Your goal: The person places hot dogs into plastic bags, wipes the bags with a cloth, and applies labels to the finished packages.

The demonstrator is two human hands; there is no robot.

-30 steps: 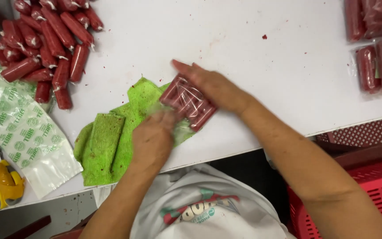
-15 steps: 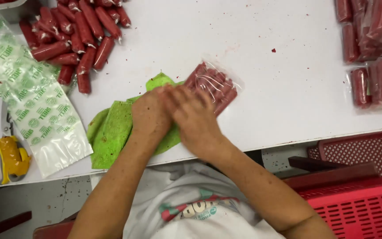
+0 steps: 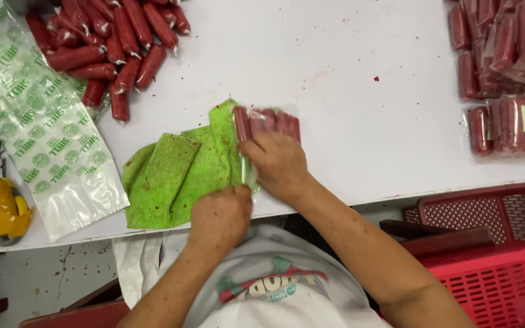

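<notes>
A right hand (image 3: 281,165) pressed down on a clear bag of red sausages (image 3: 267,123) at the centre of a white table (image 3: 347,91), fingers closed over its near end. The left hand (image 3: 221,214), at seven o'clock from it, pinched the bag's open edge. A green cloth (image 3: 171,176) lay beneath. Loose sausages (image 3: 110,48) sat at eleven o'clock, printed empty bags (image 3: 50,146) at nine, packed bags (image 3: 505,73) at two.

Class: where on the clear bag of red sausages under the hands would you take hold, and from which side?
Grip the bag of sausages at its far, filled end, from above: the right hand and left hand cover the near end.
</notes>
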